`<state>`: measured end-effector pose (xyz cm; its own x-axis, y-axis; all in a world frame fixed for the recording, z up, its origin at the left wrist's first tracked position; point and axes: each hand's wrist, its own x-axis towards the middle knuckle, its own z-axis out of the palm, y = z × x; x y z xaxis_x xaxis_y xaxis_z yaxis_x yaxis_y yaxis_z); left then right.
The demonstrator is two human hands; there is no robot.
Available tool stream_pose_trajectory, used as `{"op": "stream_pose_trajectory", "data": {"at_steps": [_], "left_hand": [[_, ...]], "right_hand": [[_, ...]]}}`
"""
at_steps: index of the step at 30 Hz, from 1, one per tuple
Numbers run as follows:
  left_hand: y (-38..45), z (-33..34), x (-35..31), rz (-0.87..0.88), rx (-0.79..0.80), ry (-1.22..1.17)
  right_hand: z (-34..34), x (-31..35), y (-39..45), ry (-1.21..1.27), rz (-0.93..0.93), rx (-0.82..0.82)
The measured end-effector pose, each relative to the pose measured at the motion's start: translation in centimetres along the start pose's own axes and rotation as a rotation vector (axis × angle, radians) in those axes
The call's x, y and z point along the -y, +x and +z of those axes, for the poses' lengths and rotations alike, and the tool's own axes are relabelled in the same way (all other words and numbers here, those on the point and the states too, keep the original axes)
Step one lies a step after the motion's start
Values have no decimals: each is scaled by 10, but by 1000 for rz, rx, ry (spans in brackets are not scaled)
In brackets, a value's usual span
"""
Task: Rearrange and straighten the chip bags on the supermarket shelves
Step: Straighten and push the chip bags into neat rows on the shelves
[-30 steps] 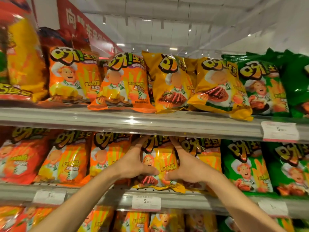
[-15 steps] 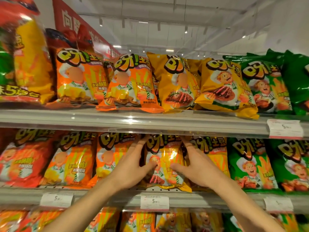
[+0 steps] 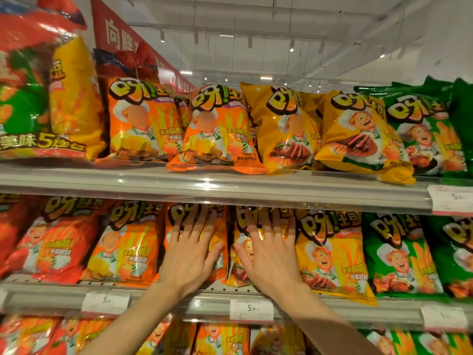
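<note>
Fingers straight, spread, flat on bag fronts: left hand (image 3: 188,254) presses orange bag (image 3: 217,242), right hand (image 3: 268,254) presses yellow bag (image 3: 239,254). Both bags on middle shelf (image 3: 153,295), upright, long axis vertical, fronts facing out. Likely light, puffy, crinkly, slippery film, contents fragile; best held by side edges.

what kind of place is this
Almost certainly a supermarket snack aisle. Tiered metal shelves carry rows of identical chip bags grouped by colour, printed price tags are clipped to the shelf edges, and a red hanging banner hangs overhead.
</note>
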<state>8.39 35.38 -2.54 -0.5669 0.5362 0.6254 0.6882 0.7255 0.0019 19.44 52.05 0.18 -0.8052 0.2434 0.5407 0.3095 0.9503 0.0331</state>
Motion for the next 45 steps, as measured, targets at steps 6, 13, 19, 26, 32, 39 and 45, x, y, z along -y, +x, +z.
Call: {"op": "stream_pose_trajectory", "data": {"at_steps": [6, 13, 19, 26, 32, 39, 45], "left_hand": [[0, 1, 11, 39, 28, 2], [-5, -1, 13, 55, 35, -19], [-10, -18, -19, -30, -174, -210], [4, -31, -117, 18, -226, -582], [28, -22, -199, -104, 129, -690], [63, -20, -225, -299, 388, -649], [77, -18, -230, -405, 401, -826]], "right_hand": [[1, 5, 0, 12, -6, -33], [5, 6, -1, 47, -34, -8], [-9, -14, -6, 226, -72, -31], [-25, -110, -20, 209, 41, -257], [-47, -189, -31, 175, 159, 19], [-51, -218, -26, 265, 94, 310], [-49, -225, -11, 523, 117, 432]]}}
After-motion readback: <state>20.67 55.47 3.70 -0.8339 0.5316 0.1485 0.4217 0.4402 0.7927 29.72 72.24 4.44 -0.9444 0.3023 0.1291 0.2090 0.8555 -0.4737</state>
